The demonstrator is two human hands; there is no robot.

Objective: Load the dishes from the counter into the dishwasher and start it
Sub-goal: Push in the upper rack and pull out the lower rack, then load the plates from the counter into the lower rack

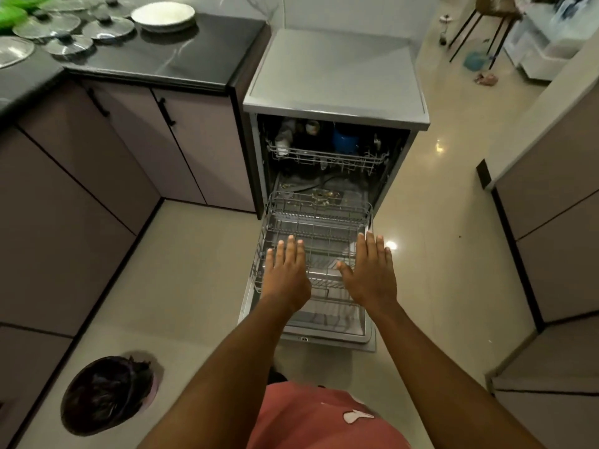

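Over pale kitchen floor point(181, 273) by the open dishwasher point(337, 76), hovering left hand point(287, 275) and right hand point(370, 274) flat, spread and empty above the pulled-out lower rack point(317, 218), looking like rack prep, next probably turning left and grabbing the white plates point(163, 15) off the worktop point(168, 59).

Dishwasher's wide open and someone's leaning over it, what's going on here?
A person stands at the open dishwasher with the left hand and right hand held flat, fingers straight, over the pulled-out lower rack, which looks empty. Whether they touch it is unclear. The upper rack holds a few items. White plates and glass lids sit on the counter to the left, not yet loaded.
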